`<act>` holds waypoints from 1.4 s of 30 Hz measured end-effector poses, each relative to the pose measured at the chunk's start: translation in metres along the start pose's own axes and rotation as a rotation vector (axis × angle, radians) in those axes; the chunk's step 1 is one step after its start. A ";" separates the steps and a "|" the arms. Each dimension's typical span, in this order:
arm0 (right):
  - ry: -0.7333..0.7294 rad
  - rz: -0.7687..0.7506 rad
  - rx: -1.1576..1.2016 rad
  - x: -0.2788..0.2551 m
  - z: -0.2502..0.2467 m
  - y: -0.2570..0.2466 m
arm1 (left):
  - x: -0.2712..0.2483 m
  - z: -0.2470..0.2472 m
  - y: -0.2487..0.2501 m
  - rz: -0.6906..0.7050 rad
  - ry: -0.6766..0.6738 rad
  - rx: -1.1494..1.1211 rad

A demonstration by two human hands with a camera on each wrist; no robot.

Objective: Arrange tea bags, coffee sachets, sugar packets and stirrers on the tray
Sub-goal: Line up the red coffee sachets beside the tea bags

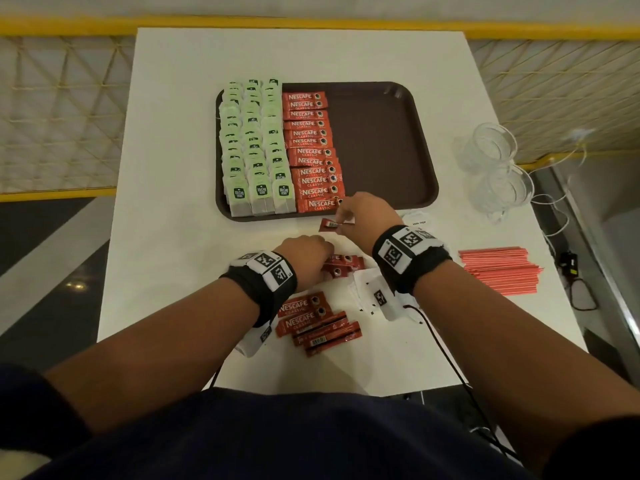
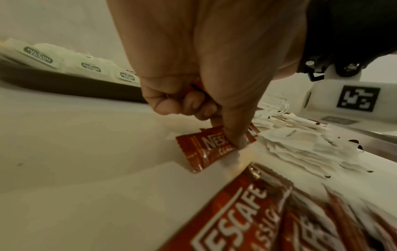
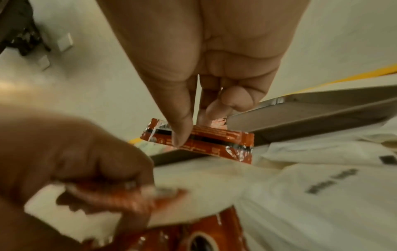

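Two hands are each pinching a red coffee sachet: the right hand [image 1: 367,211] is holding one sachet [image 3: 199,140] back-side up, just off the near edge of the tray [image 1: 381,140], probably to extend the coffee column [image 1: 313,150] beside the tea bags [image 1: 252,143]. Thumb and fingers of the left hand [image 1: 304,251] are gripping another sachet [image 2: 206,147] against the table [image 1: 166,237] near the loose pile [image 1: 311,323]; it looks glossy and crinkled, though blurred.
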State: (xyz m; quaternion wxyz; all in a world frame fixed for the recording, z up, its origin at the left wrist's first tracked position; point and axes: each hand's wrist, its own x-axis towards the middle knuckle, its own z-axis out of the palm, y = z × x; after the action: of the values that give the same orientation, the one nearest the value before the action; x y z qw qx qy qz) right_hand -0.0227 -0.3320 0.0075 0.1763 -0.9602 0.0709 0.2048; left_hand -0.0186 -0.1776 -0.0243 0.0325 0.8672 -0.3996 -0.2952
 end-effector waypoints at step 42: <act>-0.192 0.104 1.481 0.051 -0.044 0.022 | 0.027 -0.066 -0.059 -0.306 0.680 -1.536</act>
State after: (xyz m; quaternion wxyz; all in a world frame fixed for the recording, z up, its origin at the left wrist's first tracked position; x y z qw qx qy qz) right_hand 0.0354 -0.3715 0.0165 0.7720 -0.5637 0.2200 0.1944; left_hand 0.0705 -0.1686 -0.0010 0.6894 0.6905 0.0646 -0.2092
